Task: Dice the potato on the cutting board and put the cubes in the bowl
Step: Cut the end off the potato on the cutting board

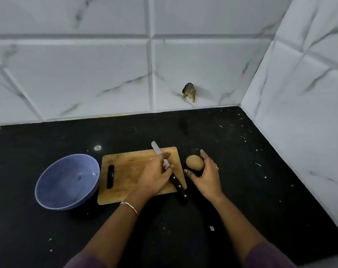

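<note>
Potato [194, 161], whole, sits right of centre in the frame, just off the board's right edge. Our right hand [206, 176] curls fingers and thumb round it. Our left hand [155, 176] pinches the knife [177, 185] by its blade on the board [125, 171]. A bowl [71, 171] stands left of the board on the worktop [241, 190].

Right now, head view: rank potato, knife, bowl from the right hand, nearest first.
1. Potato, held in the right hand, right of the cutting board.
2. Knife, just left, across the board.
3. Bowl, far left, past the board.
</note>
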The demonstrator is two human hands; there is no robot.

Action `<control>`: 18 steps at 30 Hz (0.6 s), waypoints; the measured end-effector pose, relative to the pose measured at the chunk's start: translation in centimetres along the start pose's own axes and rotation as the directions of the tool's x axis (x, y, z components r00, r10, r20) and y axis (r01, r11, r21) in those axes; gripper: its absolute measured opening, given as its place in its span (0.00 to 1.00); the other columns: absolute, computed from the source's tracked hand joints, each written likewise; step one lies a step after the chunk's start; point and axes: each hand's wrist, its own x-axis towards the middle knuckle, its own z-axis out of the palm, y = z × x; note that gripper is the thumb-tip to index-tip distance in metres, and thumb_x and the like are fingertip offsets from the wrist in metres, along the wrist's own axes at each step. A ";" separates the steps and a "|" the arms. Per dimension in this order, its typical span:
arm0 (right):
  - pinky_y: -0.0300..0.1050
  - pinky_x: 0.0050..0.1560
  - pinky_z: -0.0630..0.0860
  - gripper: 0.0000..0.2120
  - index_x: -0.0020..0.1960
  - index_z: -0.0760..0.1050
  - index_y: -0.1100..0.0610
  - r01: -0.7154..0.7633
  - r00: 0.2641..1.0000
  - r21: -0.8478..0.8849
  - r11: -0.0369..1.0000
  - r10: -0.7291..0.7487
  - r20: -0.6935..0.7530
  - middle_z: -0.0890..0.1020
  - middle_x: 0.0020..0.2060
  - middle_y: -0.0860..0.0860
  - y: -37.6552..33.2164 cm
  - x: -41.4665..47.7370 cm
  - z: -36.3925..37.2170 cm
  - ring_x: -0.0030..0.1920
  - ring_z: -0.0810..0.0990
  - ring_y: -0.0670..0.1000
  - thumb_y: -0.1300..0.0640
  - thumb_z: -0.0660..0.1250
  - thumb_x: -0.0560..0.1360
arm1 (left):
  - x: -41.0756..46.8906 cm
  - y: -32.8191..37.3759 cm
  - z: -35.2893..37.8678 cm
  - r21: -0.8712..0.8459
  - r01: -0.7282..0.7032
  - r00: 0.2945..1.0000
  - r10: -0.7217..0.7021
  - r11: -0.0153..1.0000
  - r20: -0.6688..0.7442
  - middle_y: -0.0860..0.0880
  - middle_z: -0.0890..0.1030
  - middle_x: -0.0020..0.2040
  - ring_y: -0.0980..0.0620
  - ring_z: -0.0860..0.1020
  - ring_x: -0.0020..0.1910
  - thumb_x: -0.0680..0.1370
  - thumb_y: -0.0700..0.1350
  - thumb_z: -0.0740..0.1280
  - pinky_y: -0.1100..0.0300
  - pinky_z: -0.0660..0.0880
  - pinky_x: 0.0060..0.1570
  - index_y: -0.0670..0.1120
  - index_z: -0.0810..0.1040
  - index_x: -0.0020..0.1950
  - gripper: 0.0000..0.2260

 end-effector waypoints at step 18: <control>0.47 0.58 0.79 0.24 0.62 0.77 0.46 0.098 0.920 0.183 0.978 -0.159 0.358 0.81 0.56 0.45 -5.2 2.1 2.7 0.59 0.79 0.45 0.50 0.78 0.68 | 0.3 -1.7 -2.9 -0.212 -0.015 1.000 0.019 0.977 0.015 0.56 0.79 0.62 0.60 0.77 0.60 0.73 0.43 0.76 0.63 0.76 0.60 0.52 0.75 0.67 0.24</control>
